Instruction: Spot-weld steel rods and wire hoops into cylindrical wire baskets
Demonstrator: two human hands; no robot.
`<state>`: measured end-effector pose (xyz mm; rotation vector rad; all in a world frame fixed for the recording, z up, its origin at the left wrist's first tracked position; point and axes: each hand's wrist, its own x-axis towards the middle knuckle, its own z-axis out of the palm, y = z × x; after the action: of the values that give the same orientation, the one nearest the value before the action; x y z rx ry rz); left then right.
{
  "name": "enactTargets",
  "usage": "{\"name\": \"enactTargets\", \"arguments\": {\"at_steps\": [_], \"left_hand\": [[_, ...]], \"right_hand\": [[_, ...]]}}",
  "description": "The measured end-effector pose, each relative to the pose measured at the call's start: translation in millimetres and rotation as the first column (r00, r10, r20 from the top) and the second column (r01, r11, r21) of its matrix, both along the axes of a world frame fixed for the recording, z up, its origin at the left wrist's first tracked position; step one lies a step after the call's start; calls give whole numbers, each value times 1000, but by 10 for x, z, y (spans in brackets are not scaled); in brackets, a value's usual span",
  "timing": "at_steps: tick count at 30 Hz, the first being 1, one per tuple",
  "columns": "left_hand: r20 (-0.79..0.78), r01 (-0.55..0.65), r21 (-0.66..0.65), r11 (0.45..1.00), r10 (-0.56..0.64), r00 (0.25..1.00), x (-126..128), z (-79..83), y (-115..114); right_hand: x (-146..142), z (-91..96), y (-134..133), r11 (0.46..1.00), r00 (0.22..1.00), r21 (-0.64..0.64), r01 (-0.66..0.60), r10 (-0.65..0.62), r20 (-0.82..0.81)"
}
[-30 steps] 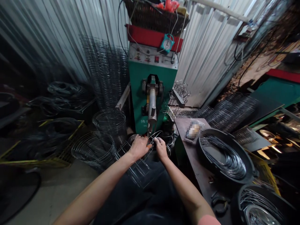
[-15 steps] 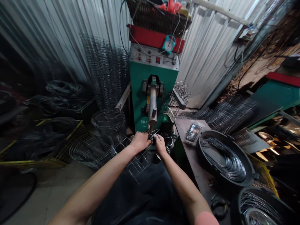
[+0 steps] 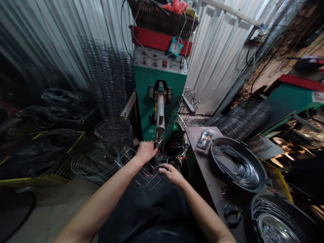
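My left hand (image 3: 146,151) is closed on a thin metal wire (image 3: 161,141), just under the electrode arm (image 3: 160,118) of a green spot-welding machine (image 3: 141,101). Most of what sits inside its fingers is hidden. Lower down, my right hand (image 3: 170,173) has its fingers stretched out, the fingertips dark, with nothing visible held. Those fingertips are close to a wire grid (image 3: 149,179) lying over my dark-covered lap; whether they touch it I cannot tell. Small orange sparks glow near the electrode tip.
Stacked round wire frames (image 3: 96,162) stand left, beside a yellow crate (image 3: 68,162). To the right, a metal table (image 3: 199,158) bears a phone (image 3: 204,140) and a black tub (image 3: 235,162) of bent wires. Another tub (image 3: 255,216) stands nearer me.
My right hand has let go of the wire by the electrode and moved down toward the wire grid, its fingers straightening. My left hand stays by the electrode. The view has shifted slightly.
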<state>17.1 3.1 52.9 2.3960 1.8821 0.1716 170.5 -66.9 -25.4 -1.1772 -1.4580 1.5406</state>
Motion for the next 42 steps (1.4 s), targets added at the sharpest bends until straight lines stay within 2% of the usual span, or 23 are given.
{"name": "enactTargets", "arguments": {"at_steps": [3,8,15,19,21,23,25,26,28,30,32,34,35,37,38,39,40,41,42], "left_hand": [[0,-28,15,1000,27,1000,0,-8,31],[10,-62,10,998,62,998,13,-12,62],[47,-88,-61,994,91,995,4,5,74],[61,-78,-96,992,84,995,19,77,132],[59,-59,-87,994,64,996,-26,127,79],[77,-30,5,1000,30,997,-150,122,-100],[141,-2,213,977,-29,990,-353,-7,-425],[184,1,318,948,-63,981,-473,-132,-629],[259,-7,509,861,-145,955,-706,-488,-1069],[262,18,584,812,-209,942,-877,-915,-1457],[227,28,572,820,-190,955,-938,-1305,-1707],[184,74,523,849,-198,963,-884,-1578,-1791],[166,98,506,857,-209,964,-824,-1664,-1780],[148,117,482,868,-212,966,-674,-1746,-1693],[142,117,471,874,-207,968,-599,-1755,-1635],[137,118,454,883,-200,970,-532,-1750,-1578],[130,125,432,893,-199,971,-479,-1737,-1527],[119,140,408,902,-204,972,-442,-1724,-1483],[108,160,390,907,-217,970,-421,-1713,-1449]], "right_hand": [[-16,33,-62,995,998,90,50,-54,38],[-28,75,-53,991,995,106,81,-86,48],[-25,38,-128,979,987,169,114,-131,89],[12,25,-219,962,972,220,159,-192,135],[68,-1,-305,954,961,231,190,-230,157],[154,-49,-419,949,948,223,225,-266,174],[268,-111,-550,945,937,196,262,-298,185],[336,-142,-616,943,930,179,282,-314,189],[498,-193,-734,935,913,142,326,-350,208],[725,-216,-828,912,880,139,387,-410,240],[1059,-210,-911,850,801,197,488,-526,287],[1527,-189,-1022,723,640,302,622,-691,336],[1806,-182,-1101,628,522,356,692,-776,355],[2404,-192,-1330,393,209,474,788,-895,394],[2698,-214,-1477,287,46,522,803,-903,427],[2970,-251,-1640,221,-77,537,814,-876,477],[3208,-303,-1811,188,-163,536,823,-825,541],[3407,-366,-1980,187,-209,506,842,-750,627],[3563,-439,-2136,212,-203,443,871,-666,718]]}}
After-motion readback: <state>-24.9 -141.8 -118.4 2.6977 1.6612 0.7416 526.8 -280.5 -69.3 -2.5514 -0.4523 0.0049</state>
